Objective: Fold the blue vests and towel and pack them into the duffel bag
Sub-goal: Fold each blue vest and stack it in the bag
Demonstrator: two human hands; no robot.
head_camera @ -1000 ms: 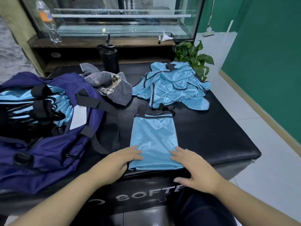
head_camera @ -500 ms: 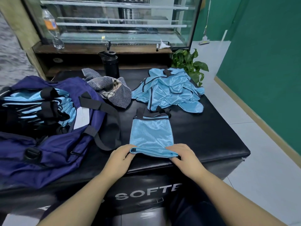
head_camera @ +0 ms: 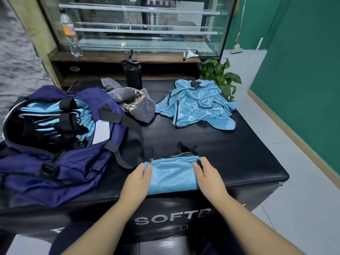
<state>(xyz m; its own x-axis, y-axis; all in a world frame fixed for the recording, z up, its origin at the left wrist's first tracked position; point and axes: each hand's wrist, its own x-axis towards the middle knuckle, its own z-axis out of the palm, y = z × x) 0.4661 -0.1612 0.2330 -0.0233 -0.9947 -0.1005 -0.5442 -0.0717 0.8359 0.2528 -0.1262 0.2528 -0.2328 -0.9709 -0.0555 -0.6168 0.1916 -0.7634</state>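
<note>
I have the folded blue vest (head_camera: 172,176) at the near edge of the black padded table (head_camera: 230,155), my left hand (head_camera: 137,178) gripping its left side and my right hand (head_camera: 208,176) its right, thumbs laid on top and fingers curled at the edges, though I can't tell how far they reach underneath. The fabric looks slick, so I'd judge the fold could slide open as I lift it toward the navy duffel bag (head_camera: 60,162). The bag's black strap (head_camera: 132,144) lies just beside the vest and might snag. The crumpled vests (head_camera: 196,105) and grey towel (head_camera: 136,105) wait further back.
</note>
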